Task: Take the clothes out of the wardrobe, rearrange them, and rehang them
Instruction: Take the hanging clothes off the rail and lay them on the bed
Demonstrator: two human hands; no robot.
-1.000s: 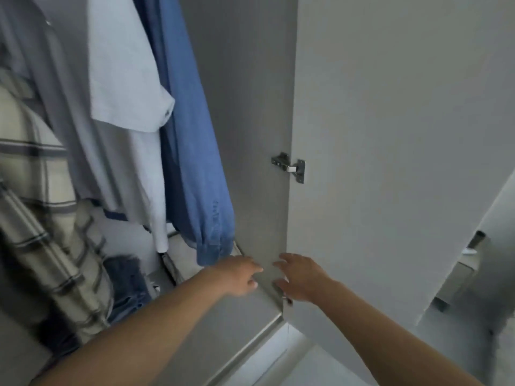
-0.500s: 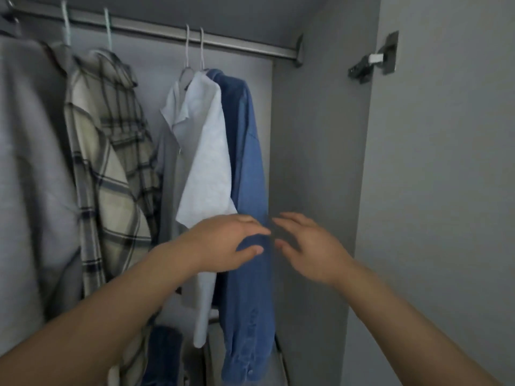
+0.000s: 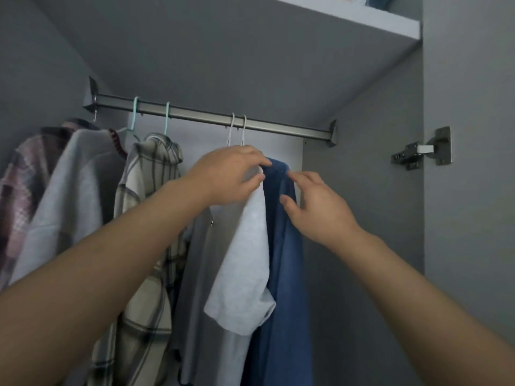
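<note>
A row of clothes hangs from a metal rail [image 3: 278, 130] inside the wardrobe. At the right end a blue denim shirt [image 3: 287, 260] hangs beside a white short-sleeved shirt [image 3: 245, 268], each on a white wire hanger [image 3: 244, 129]. My left hand [image 3: 231, 176] lies over the white shirt's shoulder, and its fingers and thumb pinch the fabric there. To the right, my right hand [image 3: 317, 207] is spread with loose fingers, and its index fingertip touches the collar of the blue shirt. The hanger shoulders are hidden under the fabric and my left hand.
Further left hang a cream plaid shirt [image 3: 147, 196] on a teal hanger [image 3: 167, 115], a grey sweater [image 3: 69, 190] and a pink checked garment [image 3: 16, 179]. A shelf [image 3: 362, 22] sits above the rail. The open door [image 3: 473, 190] with its hinge [image 3: 418, 154] stands at right.
Both hands rose from waist height near the wardrobe floor to the shirts' collars just under the rail. My left hand took hold of the white shirt's shoulder; the view tilted upward.
</note>
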